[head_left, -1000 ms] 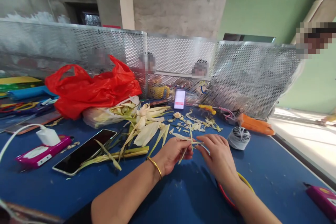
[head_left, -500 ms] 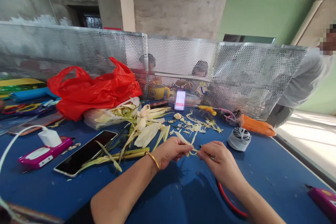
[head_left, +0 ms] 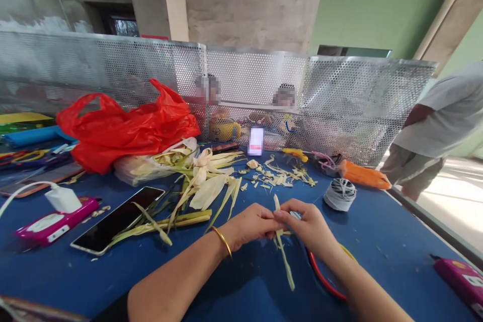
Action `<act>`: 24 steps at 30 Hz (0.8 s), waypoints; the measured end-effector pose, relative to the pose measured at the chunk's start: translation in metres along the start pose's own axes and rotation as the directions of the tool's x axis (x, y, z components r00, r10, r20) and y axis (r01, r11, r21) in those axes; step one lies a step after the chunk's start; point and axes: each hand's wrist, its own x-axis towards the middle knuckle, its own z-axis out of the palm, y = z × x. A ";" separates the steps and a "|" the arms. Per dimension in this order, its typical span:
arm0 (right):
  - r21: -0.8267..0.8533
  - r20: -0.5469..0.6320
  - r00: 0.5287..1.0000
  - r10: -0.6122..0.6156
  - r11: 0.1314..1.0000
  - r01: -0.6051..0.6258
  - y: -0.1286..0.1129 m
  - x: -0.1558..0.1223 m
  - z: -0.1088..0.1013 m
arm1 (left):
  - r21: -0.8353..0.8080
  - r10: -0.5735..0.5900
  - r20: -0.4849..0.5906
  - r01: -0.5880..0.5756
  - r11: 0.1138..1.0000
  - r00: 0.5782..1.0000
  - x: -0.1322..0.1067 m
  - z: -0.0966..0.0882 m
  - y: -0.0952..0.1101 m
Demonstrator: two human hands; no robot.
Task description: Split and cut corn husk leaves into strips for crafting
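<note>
Both hands meet over the blue table [head_left: 234, 282]. My left hand [head_left: 253, 225], with a gold bangle at the wrist, pinches a pale strip of corn husk [head_left: 286, 261]. One end of the strip stands up above the fingertips and a long tail hangs below. My right hand [head_left: 306, 224] is closed at the same spot, thumb and fingertips on the husk strip. Under the right palm a tool with curved red and yellow handles [head_left: 320, 275] partly shows; its kind is hidden. Left of the hands lies a pile of corn husks [head_left: 206, 192].
Husk scraps [head_left: 281, 177] lie beyond the hands. A ball of grey string [head_left: 340, 194] and an orange bundle [head_left: 364, 174] are at right. Leftward are a dark phone [head_left: 118, 221], a purple power strip [head_left: 58, 221] and a red bag [head_left: 132, 131]. A perforated metal screen [head_left: 256, 68] stands behind; a person is at far right.
My hands have come together, and the husk strip has turned from sideways to nearly upright with its tail hanging. The view has shifted slightly. The person at right has moved.
</note>
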 end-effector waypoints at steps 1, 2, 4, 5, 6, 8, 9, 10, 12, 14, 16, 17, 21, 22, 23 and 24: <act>0.051 -0.006 0.999 0.047 0.998 -0.047 0.001 -0.001 0.004 | 0.005 -0.003 -0.002 0.003 1.000 1.000 0.000 0.001 0.000; 0.084 -0.030 0.996 0.079 0.994 -0.076 0.002 -0.001 0.006 | 0.011 -0.002 -0.004 0.002 1.000 1.000 0.000 0.003 -0.001; 0.097 -0.111 0.990 0.088 0.992 -0.077 0.002 -0.002 0.011 | 0.037 0.010 -0.002 -0.010 0.999 1.000 -0.001 0.004 -0.001; 0.082 -0.154 0.985 0.075 0.995 -0.062 0.002 -0.002 0.012 | 0.048 0.017 0.003 -0.017 0.999 1.000 -0.001 0.005 -0.001; 0.058 -0.183 0.982 0.055 0.997 -0.045 0.003 -0.002 0.013 | 0.061 0.025 0.009 -0.026 0.998 1.000 -0.001 0.005 -0.001; 0.002 -0.180 0.984 0.010 1.000 -0.010 0.005 -0.001 0.012 | 0.078 0.038 0.005 -0.038 0.996 0.999 -0.002 0.005 0.000; -0.014 -0.151 0.989 -0.005 1.000 0.003 0.006 0.001 0.010 | 0.076 0.042 -0.011 -0.041 0.996 0.999 -0.002 0.004 0.001; -0.019 -0.107 0.994 -0.012 1.000 0.010 0.008 0.002 0.007 | 0.060 0.042 -0.032 -0.040 0.997 0.999 -0.002 0.003 0.002; 0.001 0.000 1.000 -0.002 1.000 0.002 0.010 0.006 -0.003 | -0.006 0.029 -0.079 -0.030 1.000 0.996 -0.001 -0.001 0.004; -0.001 0.106 0.994 -0.014 1.000 0.015 0.011 0.008 -0.014 | -0.082 0.005 -0.108 -0.013 0.997 0.994 0.000 -0.005 0.006; -0.050 0.170 0.983 -0.068 0.996 0.077 0.010 0.010 -0.022 | -0.119 -0.013 -0.118 -0.001 0.993 0.993 0.000 -0.009 0.006; -0.082 0.182 0.978 -0.100 0.990 0.116 0.009 0.010 -0.024 | -0.123 -0.016 -0.118 0.001 0.992 0.993 0.001 -0.010 0.005; -0.187 0.152 0.969 -0.193 0.957 0.220 0.011 0.010 -0.021 | -0.131 0.000 -0.062 -0.008 0.991 0.998 0.001 -0.008 0.002; -0.204 0.148 0.967 -0.209 0.950 0.236 0.012 0.011 -0.019 | -0.136 -0.002 -0.042 -0.004 0.991 0.999 0.001 -0.007 0.001; -0.223 0.136 0.966 -0.222 0.943 0.248 0.013 0.011 -0.017 | -0.145 -0.011 -0.034 0.006 0.989 0.999 0.001 -0.006 0.001; -0.252 0.106 0.967 -0.231 0.935 0.251 0.014 0.010 -0.017 | -0.168 -0.026 -0.045 0.018 0.986 0.999 0.001 -0.006 0.002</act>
